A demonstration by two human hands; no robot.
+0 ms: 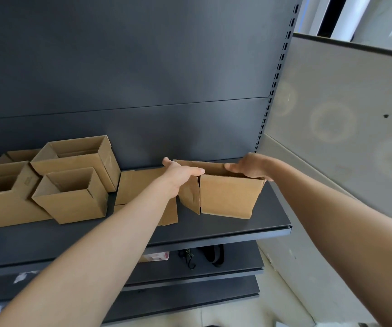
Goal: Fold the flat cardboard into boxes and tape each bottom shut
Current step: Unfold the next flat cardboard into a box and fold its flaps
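Observation:
A brown cardboard box [228, 197], opened into shape, stands on the dark shelf [213, 228] near its right end. My left hand [180, 173] grips the box's top left corner, thumb lying along the near edge. My right hand [249, 167] holds the top right rim, fingers curled over it. A loose side flap hangs at the box's left. Flat cardboard [140, 185] lies on the shelf just left of the box, partly under my left forearm.
Several formed open boxes [72, 197] crowd the shelf's left half, some stacked. A slotted upright [275, 83] and a grey partition wall [343, 114] bound the right side. Lower shelves [190, 277] hold a small packet and dark cords.

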